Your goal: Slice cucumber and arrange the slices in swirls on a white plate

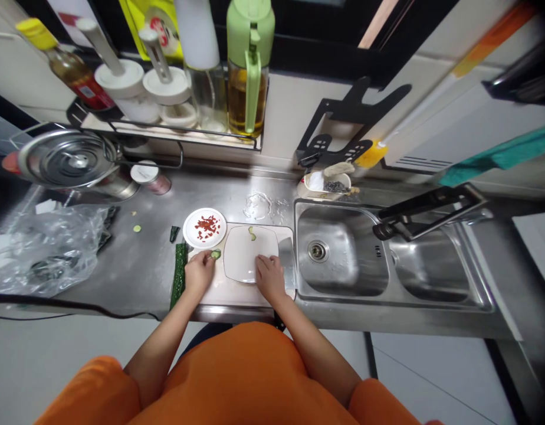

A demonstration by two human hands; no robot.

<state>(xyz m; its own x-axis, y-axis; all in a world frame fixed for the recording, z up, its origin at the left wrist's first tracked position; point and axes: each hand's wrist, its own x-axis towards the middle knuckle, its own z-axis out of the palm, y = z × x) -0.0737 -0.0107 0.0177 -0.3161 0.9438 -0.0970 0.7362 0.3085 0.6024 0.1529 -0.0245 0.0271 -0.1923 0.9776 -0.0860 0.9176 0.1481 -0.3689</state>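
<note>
My left hand (200, 273) pinches a few cucumber slices (216, 254) at the left edge of a white square plate (239, 260). On the plate's far part lie a couple of pale green cucumber slices (252, 234). My right hand (269, 276) rests with its fingers laid out on the plate's right side. Both the plate and my hands are over a light cutting board (210, 295). A length of dark green cucumber (179, 273) lies left of the board, with a cut-off end (174, 234) beyond it. Chopped red pieces (207, 226) sit on a round white plate (188, 231).
A flat silvery blade-like piece (289, 265) lies at the board's right edge, beside the double sink (343, 295). Plastic bags (69, 242), a lidded pot (78, 159) and a small jar (151, 177) stand left. Above hangs a rack with an oil bottle (241, 106).
</note>
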